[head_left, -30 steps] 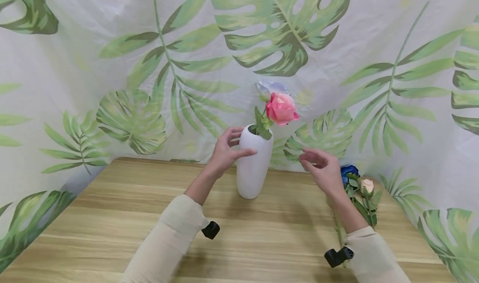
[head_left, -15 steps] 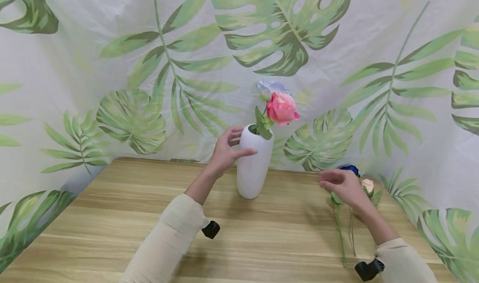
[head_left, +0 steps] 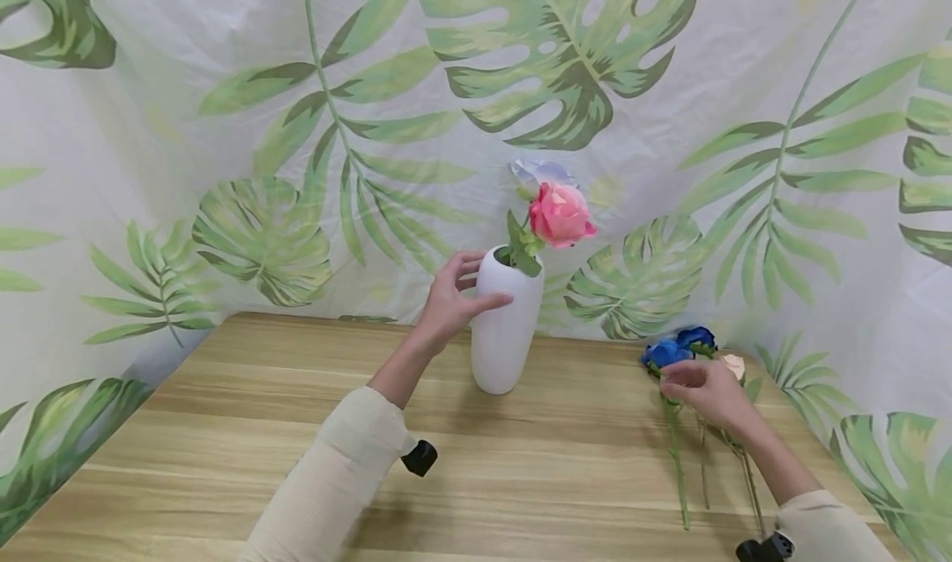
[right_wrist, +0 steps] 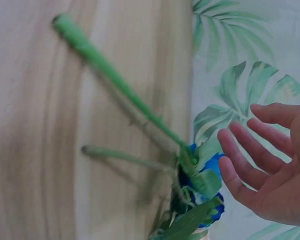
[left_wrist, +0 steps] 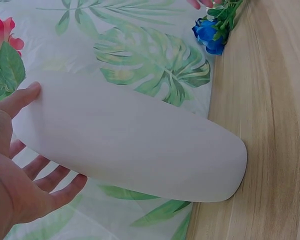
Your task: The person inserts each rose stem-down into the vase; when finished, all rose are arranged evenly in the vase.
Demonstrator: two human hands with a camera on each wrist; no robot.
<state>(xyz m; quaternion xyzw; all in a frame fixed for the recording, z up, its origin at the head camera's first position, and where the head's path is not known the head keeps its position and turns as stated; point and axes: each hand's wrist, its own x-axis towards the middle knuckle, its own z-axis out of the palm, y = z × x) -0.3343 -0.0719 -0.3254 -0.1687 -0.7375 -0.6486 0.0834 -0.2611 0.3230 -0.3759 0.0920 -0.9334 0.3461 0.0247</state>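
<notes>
My left hand [head_left: 455,297] grips the upper side of a tall white vase [head_left: 506,343], thumb across its front and the other fingers round its far side. The vase stands upright on the table. From its mouth rise a pink rose [head_left: 561,215] with green leaves and, behind it, a pale lilac-white flower [head_left: 543,172]. At the right, my right hand [head_left: 710,390] hovers over the lying flowers, fingertips close to a blue rose [head_left: 664,353]. In the right wrist view that hand's fingers are spread and hold nothing, beside a green stem [right_wrist: 120,85].
A darker blue rose [head_left: 696,338] and a peach rose [head_left: 733,367] lie at the table's back right, stems pointing towards me. The wooden table [head_left: 297,413] meets a leaf-patterned cloth backdrop [head_left: 372,132] along its far edge.
My right hand has moved right and down, away from the vase to the lying flowers, uncovering the blue rose. The left hand and vase have stayed in place.
</notes>
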